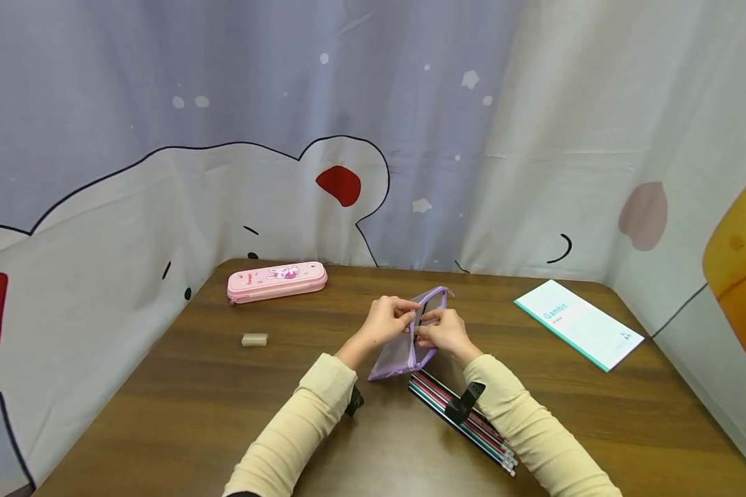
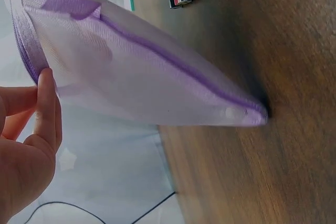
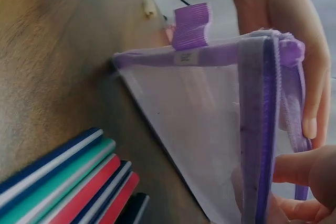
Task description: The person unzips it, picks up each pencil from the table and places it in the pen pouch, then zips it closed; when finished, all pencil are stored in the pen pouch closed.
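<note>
Both mouth edges of a purple mesh pouch (image 1: pixel 394 355) are pinched by the left hand (image 1: pixel 387 319) and, apparently, the right hand (image 1: pixel 446 331); it is at eleven o'clock from the striped pencils (image 1: pixel 432 395).

Arms, one pair, in long cream sleeves (image 1: pixel 326 390): left arm (image 1: pixel 280 445) reaching forward and inward from the lower edge of the head view; right arm (image 1: pixel 537 431) likewise, slanting in from the opposite side
Wrists, two: left wrist (image 1: pixel 352 351) and right wrist (image 1: pixel 467 353), both bare beyond the cuffs
Left hand (image 1: pixel 385 321): raised, turned inward, fingers (image 2: pixel 45 100) bent and gripping in a pinch
Right hand (image 1: pixel 444 333): near the left, turned toward it, fingers (image 3: pixel 294 168) bent, also gripping in a pinch
</note>
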Action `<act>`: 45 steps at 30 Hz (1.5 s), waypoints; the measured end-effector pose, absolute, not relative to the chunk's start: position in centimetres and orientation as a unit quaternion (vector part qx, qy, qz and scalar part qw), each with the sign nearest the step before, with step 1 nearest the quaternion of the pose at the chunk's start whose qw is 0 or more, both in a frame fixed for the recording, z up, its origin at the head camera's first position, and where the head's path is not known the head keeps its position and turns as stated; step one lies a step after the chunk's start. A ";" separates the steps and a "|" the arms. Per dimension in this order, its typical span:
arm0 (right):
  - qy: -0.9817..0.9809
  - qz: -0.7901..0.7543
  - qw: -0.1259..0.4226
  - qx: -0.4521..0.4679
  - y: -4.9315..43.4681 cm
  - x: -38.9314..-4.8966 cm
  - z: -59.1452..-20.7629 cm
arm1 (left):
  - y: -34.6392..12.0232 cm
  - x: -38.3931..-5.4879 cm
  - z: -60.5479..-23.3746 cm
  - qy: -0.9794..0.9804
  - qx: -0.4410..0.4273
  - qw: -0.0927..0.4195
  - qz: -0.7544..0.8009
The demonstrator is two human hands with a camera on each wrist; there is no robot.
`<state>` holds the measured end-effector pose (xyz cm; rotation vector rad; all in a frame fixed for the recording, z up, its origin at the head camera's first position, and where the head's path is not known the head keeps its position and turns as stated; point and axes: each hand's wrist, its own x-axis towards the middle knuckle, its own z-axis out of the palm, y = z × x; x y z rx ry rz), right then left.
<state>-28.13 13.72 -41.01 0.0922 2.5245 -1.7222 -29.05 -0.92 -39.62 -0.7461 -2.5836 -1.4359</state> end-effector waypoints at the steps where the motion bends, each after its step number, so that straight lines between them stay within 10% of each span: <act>1: 0.830 -0.557 0.038 0.023 13.7 -28.1 -41.1 | -0.9 -29.1 -39.6 -0.848 -0.243 0.048 -0.468; 13: 0.917 -0.356 -0.047 -0.175 17.3 -24.7 -40.7 | -1.4 -29.1 -39.5 -0.848 -0.223 0.040 -0.479; 21: 0.932 -0.197 0.045 -0.303 21.4 -20.1 -42.1 | -1.7 -29.2 -39.4 -0.850 -0.224 0.035 -0.475; 45: 0.954 -0.215 -0.033 -0.204 22.7 -20.6 -40.0 | -2.8 -29.6 -39.5 -0.857 -0.228 0.055 -0.459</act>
